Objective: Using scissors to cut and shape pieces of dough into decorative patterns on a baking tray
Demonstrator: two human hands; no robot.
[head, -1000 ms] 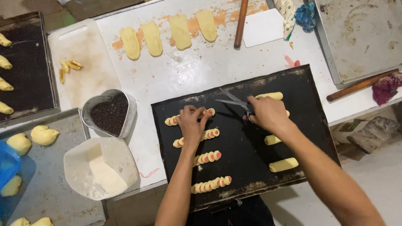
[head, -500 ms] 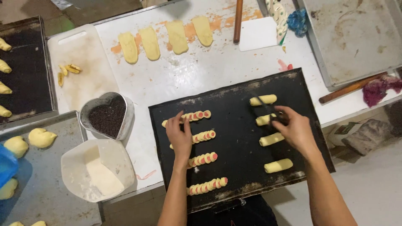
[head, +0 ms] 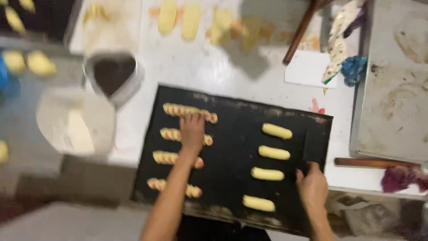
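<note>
- Down on the work table (head: 249,76), a black baking tray (head: 232,134) lies slightly askew, its near edge at the table's front edge.
- Left hand (head: 192,130) lies flat, palm down, fingers loosely spread over the tray's left column; its fingertips touch the top striped dough roll (head: 171,109) and its heel covers part of the second striped roll (head: 168,134). It grips nothing that can be seen.
- Two more striped rolls (head: 162,157) lie below in the same column, the forearm crossing them.
- Right hand (head: 312,187) sits at the tray's right edge, fingers curled toward it; the blur hides whether it actually grips the rim or anything else, so I cannot tell.
- Four plain yellow dough logs (head: 276,130) lie in a column on the tray's right half, well apart from the left hand and just left of the right hand.
- Beyond the tray, flat yellow dough ovals (head: 191,20) lie in a row on the table, with a wooden rolling pin (head: 301,31) and a white card (head: 310,69) to their right.
- To the left stand a heart-shaped tin of dark filling (head: 112,73) and a white bowl (head: 73,120).
- At far right rests a grey metal tray (head: 394,89), a wooden stick (head: 374,163) lying along its near edge.
</note>
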